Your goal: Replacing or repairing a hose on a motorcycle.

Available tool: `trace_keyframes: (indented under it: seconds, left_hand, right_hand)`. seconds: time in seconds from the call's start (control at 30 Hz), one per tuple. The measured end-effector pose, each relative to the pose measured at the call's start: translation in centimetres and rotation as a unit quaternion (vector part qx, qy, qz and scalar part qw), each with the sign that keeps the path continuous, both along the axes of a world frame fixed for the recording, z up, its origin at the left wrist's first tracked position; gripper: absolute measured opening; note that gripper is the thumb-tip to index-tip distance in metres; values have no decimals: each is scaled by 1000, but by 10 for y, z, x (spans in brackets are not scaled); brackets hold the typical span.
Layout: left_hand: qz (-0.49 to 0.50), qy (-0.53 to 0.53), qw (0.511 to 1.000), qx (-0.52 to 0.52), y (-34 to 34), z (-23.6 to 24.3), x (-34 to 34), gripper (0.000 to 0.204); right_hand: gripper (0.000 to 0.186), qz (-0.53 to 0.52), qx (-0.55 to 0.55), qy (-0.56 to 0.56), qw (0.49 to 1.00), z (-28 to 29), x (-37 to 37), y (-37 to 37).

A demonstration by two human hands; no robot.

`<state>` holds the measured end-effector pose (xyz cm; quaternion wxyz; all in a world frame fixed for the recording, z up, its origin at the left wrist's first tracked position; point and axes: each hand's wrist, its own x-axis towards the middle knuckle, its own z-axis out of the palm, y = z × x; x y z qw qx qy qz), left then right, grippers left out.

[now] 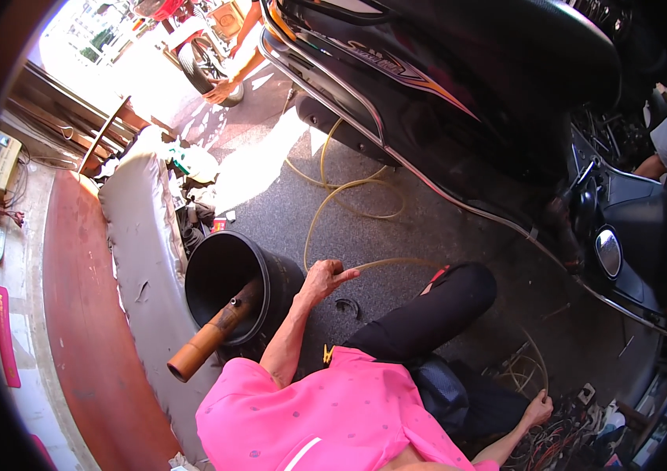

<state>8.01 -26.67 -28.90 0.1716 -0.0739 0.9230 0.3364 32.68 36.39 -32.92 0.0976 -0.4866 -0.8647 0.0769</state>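
My left hand (327,281) is closed round a thin yellowish hose (396,261), with the thumb stretched along it. From that hand the hose runs right toward my bent knee, and on the far side it lies in loose loops (365,184) on the dark floor. Low at the right, my right hand (537,410) is closed on another stretch of hose (539,363), which curves up beside my leg. My leg hides whether both stretches are one piece. Left of my left hand stands a black bucket (271,286) with a thick bamboo tube (206,339) leaning in it.
A black motor scooter (459,86) with chrome side rails fills the upper right. A long grey-covered seat (141,259) runs along the left. At the top, another person's hands (224,90) touch a wheel (200,71). Tangled wires (553,447) lie near my right hand.
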Motion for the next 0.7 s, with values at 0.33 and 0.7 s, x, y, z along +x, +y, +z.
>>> trace_keyframes:
  seconds: [0.33,0.7]
  left_hand:
    - [-41,-34,999,-2,0,-6,1,64]
    - [89,168,980,63,-72,-83,-147,58]
  right_hand:
    - [43,11,19,-29,999,-5,1,5]
    - [62,-30,12,-10,999,-4,0,3]
